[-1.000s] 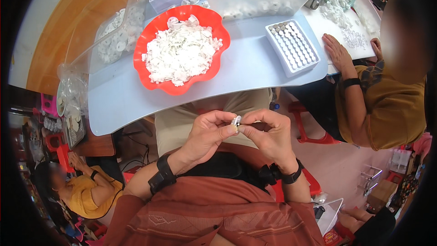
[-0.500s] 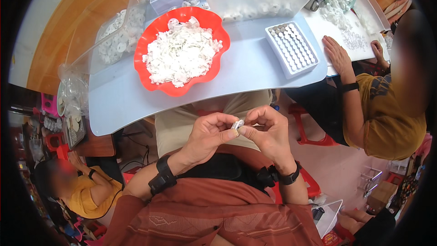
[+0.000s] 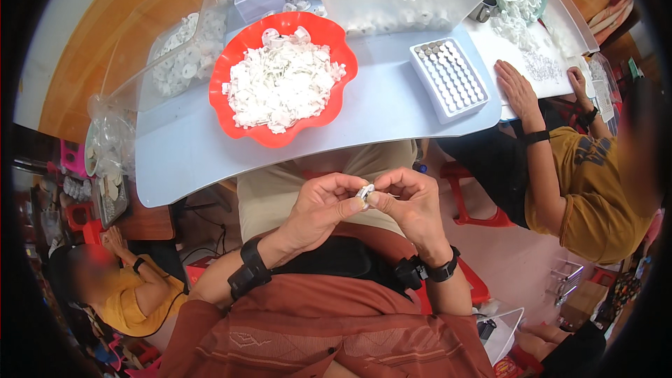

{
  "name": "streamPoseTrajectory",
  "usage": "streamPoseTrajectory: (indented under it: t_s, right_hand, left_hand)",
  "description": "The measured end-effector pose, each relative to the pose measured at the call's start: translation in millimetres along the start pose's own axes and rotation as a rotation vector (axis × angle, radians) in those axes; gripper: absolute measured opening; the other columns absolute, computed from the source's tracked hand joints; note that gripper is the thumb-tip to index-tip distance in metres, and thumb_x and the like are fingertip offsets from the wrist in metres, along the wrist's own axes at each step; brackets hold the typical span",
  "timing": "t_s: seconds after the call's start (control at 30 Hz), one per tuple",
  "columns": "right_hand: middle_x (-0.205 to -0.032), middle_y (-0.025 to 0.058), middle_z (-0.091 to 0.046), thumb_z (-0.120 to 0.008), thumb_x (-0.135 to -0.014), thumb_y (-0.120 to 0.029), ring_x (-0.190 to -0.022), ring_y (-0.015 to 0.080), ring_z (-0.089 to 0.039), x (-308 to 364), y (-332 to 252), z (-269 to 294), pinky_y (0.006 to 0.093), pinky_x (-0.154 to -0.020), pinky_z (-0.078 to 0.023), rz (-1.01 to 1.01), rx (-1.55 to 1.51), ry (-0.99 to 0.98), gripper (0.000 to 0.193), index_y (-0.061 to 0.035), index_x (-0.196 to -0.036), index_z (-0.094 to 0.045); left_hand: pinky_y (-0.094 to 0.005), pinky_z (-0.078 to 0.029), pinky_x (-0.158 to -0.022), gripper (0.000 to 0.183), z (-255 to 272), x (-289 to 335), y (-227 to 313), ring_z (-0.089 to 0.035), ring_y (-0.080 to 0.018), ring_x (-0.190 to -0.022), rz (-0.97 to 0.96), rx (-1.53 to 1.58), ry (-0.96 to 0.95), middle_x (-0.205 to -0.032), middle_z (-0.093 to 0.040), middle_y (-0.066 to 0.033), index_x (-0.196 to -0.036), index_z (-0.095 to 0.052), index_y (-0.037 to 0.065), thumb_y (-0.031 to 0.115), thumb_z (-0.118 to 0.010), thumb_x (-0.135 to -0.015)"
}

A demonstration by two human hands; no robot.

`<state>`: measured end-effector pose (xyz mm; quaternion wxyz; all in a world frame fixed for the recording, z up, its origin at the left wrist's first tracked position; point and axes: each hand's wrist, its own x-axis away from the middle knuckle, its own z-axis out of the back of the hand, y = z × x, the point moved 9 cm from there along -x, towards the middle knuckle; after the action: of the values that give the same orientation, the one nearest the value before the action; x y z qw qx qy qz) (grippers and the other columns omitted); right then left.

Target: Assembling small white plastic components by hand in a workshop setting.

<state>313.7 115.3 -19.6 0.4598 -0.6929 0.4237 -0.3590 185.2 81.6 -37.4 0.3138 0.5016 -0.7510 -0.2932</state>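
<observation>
Over my lap, just in front of the table edge, both hands meet at a small white plastic part (image 3: 365, 193). The fingertips of my left hand (image 3: 323, 203) pinch it from one side. My right hand (image 3: 409, 203) grips it from the other, thumb and forefinger closed. The fingers cover much of the part, so its exact shape is hard to make out. Beyond my hands, a red scalloped bowl (image 3: 222, 108) heaped with small white plastic pieces (image 3: 283, 84) sits on the pale blue table (image 3: 364, 108).
A white tray (image 3: 448, 113) with rows of round pieces stands on the table's right. Clear bins (image 3: 406, 7) of white parts line the back. At right, a co-worker's hand (image 3: 518, 87) rests on a white board; another person (image 3: 136, 294) sits at lower left.
My right hand has shifted slightly, its fingers moving against the small part. The co-worker at right has leaned a little away to the right. The view has shifted slightly.
</observation>
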Motion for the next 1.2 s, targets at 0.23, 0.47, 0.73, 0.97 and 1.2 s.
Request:
streamPoseTrajectory:
  t_s: [0.23, 0.47, 0.73, 0.97, 1.2]
  right_hand:
    - [-0.094, 0.0069, -0.072, -0.073, -0.088, 0.005, -0.085, 0.0127, -0.070, 4, 0, 2, 0.0242, -0.075, -0.057, -0.011, 0.047, 0.005, 0.012, 0.0028, -0.100, -0.068]
    - [-0.097, 0.0108, -0.071, -0.077, -0.085, 0.001, -0.085, 0.0160, -0.069, 11, -28, -4, 0.0275, -0.077, -0.056, 0.205, 0.459, -0.022, 0.018, 0.0047, -0.101, -0.070]
    - [-0.091, 0.0128, -0.072, -0.077, -0.079, 0.001, -0.076, 0.0251, -0.072, 23, -55, -15, 0.0312, -0.066, -0.056, 0.515, 0.713, 0.045, 0.017, -0.0018, -0.095, -0.073]
    - [-0.091, 0.0130, -0.072, -0.078, -0.078, 0.002, -0.075, 0.0245, -0.072, 25, -55, -16, 0.0312, -0.065, -0.056, 0.547, 0.725, 0.041, 0.017, -0.0007, -0.094, -0.073]
    - [-0.089, 0.0110, -0.071, -0.078, -0.074, 0.008, -0.078, 0.0264, -0.069, 27, -63, -21, 0.0328, -0.067, -0.055, 0.660, 0.716, 0.087, 0.026, -0.0032, -0.095, -0.067]
  left_hand:
    - [-0.0309, -0.056, -0.093, 0.027, 0, 0, -2, -0.067, -0.0162, -0.100, 0.045, 0.083, -0.006, -0.111, -0.068, -0.0118, -0.119, -0.062, -0.004, 0.001, -0.069, -0.093]
    - [-0.0309, -0.056, -0.093, 0.028, -1, 0, -1, -0.067, -0.0161, -0.100, 0.047, 0.052, -0.028, -0.109, -0.069, -0.0123, -0.119, -0.062, -0.005, 0.001, -0.069, -0.093]
    - [-0.0302, -0.055, -0.092, 0.027, 2, 2, 2, -0.066, -0.0157, -0.101, -0.002, -0.130, -0.017, -0.110, -0.068, -0.0107, -0.118, -0.064, -0.004, -0.003, -0.069, -0.091]
    - [-0.0272, -0.054, -0.089, 0.027, -3, 5, 9, -0.063, -0.0128, -0.100, 0.008, -0.221, -0.006, -0.110, -0.066, -0.0081, -0.118, -0.065, -0.004, -0.001, -0.071, -0.092]
    - [-0.0261, -0.053, -0.088, 0.026, -1, 6, 14, -0.062, -0.0113, -0.099, -0.002, -0.290, 0.026, -0.110, -0.066, -0.0067, -0.117, -0.065, -0.003, 0.000, -0.071, -0.092]
